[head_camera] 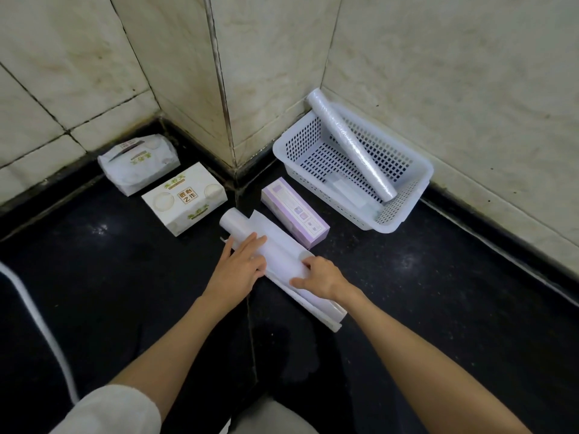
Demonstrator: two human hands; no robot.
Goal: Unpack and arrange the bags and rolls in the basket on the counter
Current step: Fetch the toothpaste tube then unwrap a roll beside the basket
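Note:
A white perforated basket [404, 214] stands in the counter's back right corner. A long clear roll [347, 142] leans across it, and a small flat white pack [346, 191] lies on its floor. On the dark counter, a white roll [283, 258] lies diagonally in an open white sleeve. My left hand [238, 266] rests flat on the roll's left side. My right hand [319, 277] presses on its nearer part, fingers curled over it. A purple box [294, 213] lies just beyond the roll.
Two white packs sit to the left: a box [185, 202] with green print and a soft bag [138, 164] behind it against the tiled wall. A tiled pillar corner juts out between them and the basket. A white cord [34, 311] runs along the left edge.

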